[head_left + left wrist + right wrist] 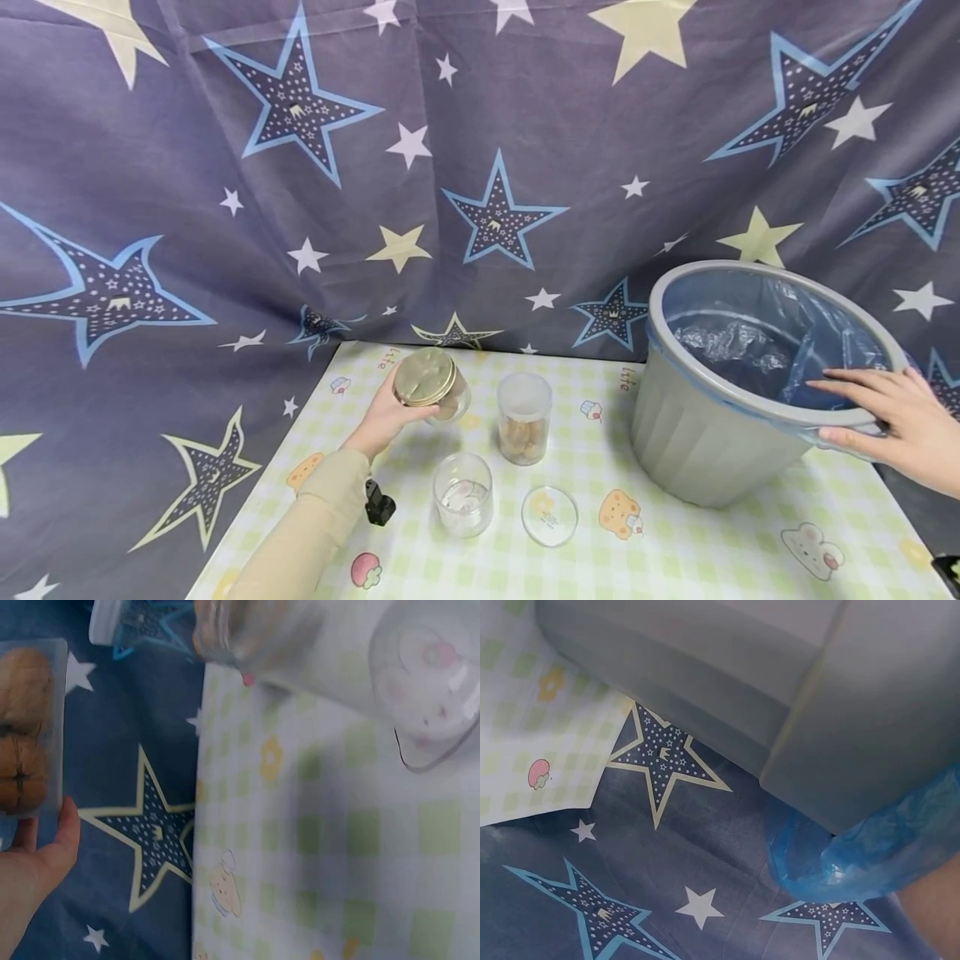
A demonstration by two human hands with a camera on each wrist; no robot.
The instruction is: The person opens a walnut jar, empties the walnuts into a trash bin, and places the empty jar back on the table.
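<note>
My left hand (pixel 384 418) grips a clear jar with a gold lid (pixel 426 377), near the table's back left edge. Brown rounded pieces (pixel 26 727) show through its wall in the left wrist view. Just right of it stands a clear jar with a frosted lid (pixel 524 417), brown pieces in its lower half. Closer to me are an uncovered clear glass jar (pixel 463 497) and a flat clear round lid (pixel 550 517). My right hand (pixel 896 417) rests over the rim of a grey trash bin (pixel 697 450), fingers straight and spread over the inside, thumb outside.
A blue plastic bag (pixel 750 350) lines the bin and folds over its rim. The table has a green-and-white checked cover (pixel 420 567) with cartoon prints. Behind it hangs a dark curtain with stars (pixel 465 108). A small black device (pixel 378 502) sits at my left wrist.
</note>
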